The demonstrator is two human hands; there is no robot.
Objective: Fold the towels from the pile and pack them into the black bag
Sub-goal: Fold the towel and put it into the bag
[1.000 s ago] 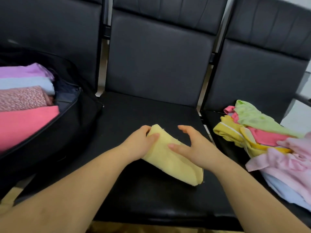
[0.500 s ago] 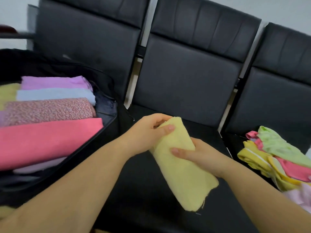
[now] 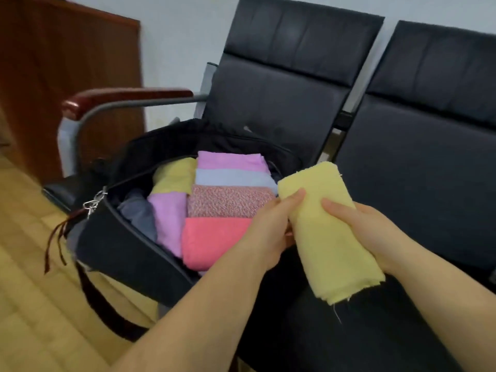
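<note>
Black chairs (image 3: 295, 84) are carrying the open black bag (image 3: 120, 245); you are gripping the folded yellow towel (image 3: 330, 237) with your left hand (image 3: 271, 226) and right hand (image 3: 370, 229), fingers curled round it.

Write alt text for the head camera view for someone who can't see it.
Two bare hands, the left hand and right hand, grip a folded yellow towel beside an open black bag on a black chair seat. Folded towels in pink, speckled pink, pale blue and lilac fill the bag.
</note>
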